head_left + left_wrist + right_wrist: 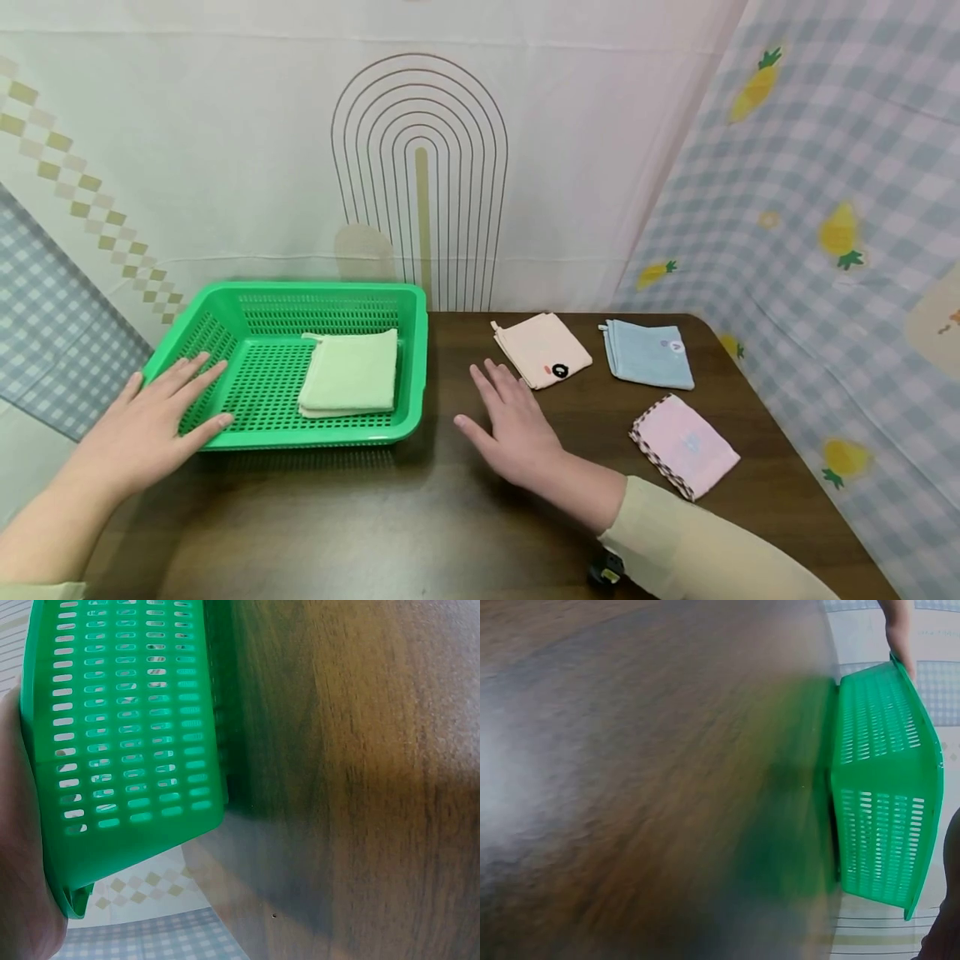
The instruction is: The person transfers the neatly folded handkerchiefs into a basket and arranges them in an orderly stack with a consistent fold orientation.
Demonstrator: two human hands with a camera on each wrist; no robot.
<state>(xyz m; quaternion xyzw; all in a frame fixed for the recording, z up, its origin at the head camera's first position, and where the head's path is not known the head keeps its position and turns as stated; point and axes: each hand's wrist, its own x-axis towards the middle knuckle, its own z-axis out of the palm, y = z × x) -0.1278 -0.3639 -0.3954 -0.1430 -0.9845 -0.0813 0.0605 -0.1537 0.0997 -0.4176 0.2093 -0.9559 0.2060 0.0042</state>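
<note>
My left hand (153,425) rests over the left front corner of a green plastic basket (315,437), its fingers spread and fairly straight. Inside the basket, toward the right, lies a folded pale green towel (351,371) with a hanging loop. My right hand (517,429) is over the table between basket and towels, fingers extended, holding nothing. Just beyond its fingertips is a folded cream towel (547,346) with a black ring motif. The left wrist view shows the slotted basket wall (127,847) beside the hand; in the right wrist view the basket (885,776) stands apart from the right hand.
A folded blue towel (647,357) lies at the back right of the brown table (337,525). Nearer is a pink towel (688,446) with a checked edge. Patterned cloth curtains (600,150) rise behind the table and along its right side.
</note>
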